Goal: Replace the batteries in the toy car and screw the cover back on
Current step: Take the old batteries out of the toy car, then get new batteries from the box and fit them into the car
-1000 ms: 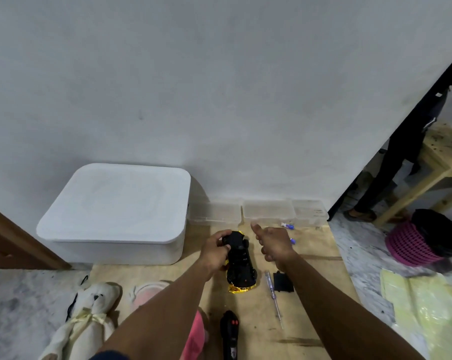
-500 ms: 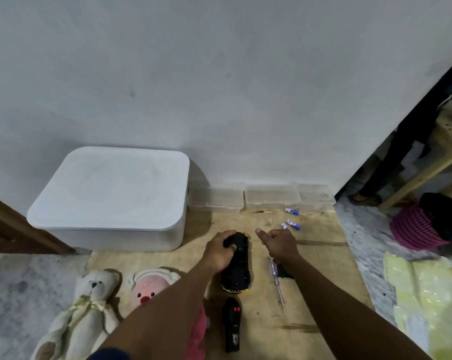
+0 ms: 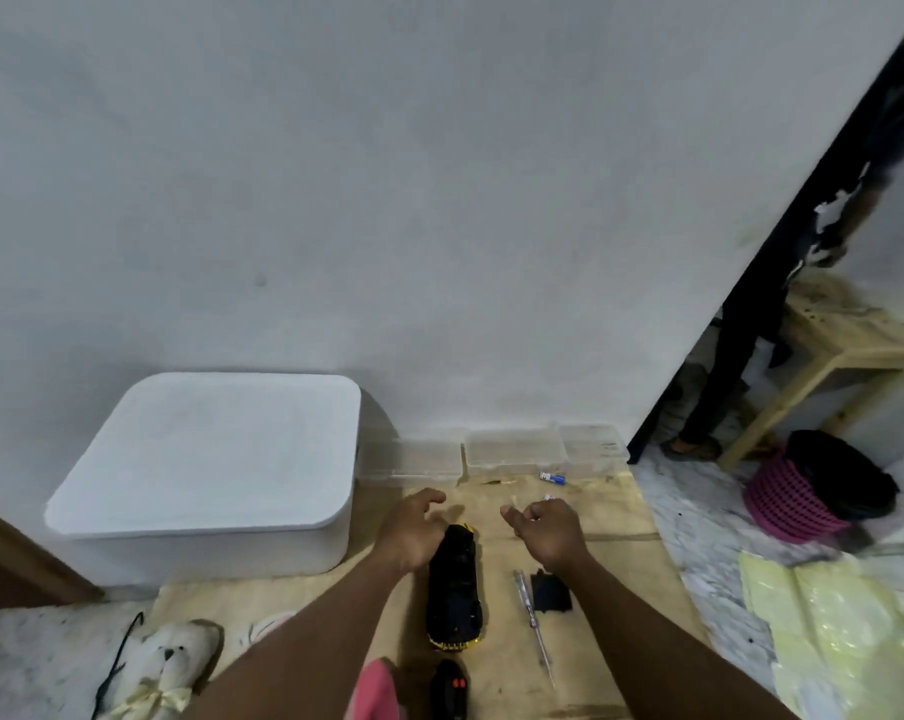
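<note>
My left hand now off the toy car, fingers open, my right hand lifted toward frame centre, car lying lower centre.

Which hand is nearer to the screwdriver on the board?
Right. The right hand hovers just beyond the screwdriver handle; the left hand is across the toy car, farther away.

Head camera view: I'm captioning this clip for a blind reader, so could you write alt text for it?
Two bare hands, left and right, hover open over a black-and-yellow toy car lying on a wooden board. A screwdriver and black battery cover lie right of the car, a blue battery farther off.
</note>
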Demonstrator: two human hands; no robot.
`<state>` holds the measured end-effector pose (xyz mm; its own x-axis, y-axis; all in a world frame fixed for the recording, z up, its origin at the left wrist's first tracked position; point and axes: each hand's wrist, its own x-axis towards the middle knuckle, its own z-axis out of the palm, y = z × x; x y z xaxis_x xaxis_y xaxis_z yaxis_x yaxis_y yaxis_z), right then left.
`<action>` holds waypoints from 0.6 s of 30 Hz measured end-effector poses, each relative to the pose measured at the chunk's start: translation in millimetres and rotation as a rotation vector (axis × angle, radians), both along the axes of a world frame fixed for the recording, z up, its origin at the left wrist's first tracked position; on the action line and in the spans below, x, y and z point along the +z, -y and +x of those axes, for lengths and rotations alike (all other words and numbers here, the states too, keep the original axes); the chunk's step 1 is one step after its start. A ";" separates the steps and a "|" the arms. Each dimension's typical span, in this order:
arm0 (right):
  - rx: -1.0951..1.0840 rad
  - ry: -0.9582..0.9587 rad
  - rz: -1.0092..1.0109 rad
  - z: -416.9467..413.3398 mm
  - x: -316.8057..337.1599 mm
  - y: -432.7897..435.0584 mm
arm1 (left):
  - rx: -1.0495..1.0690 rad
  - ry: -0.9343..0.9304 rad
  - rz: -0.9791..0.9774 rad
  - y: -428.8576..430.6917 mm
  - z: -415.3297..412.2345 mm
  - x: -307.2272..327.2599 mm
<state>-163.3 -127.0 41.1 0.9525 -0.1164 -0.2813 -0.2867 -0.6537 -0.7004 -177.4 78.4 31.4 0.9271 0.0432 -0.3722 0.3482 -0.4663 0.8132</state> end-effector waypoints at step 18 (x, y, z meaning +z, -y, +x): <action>-0.092 -0.065 -0.260 77.4 5.2 146.3 | -0.402 0.077 0.220 148.0 119.3 31.6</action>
<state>-85.8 -273.3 46.3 0.9156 -0.2775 -0.2910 -0.3918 -0.7784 -0.4905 -58.1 -69.6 63.0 0.9110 -0.2554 -0.3237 0.0467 -0.7160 0.6965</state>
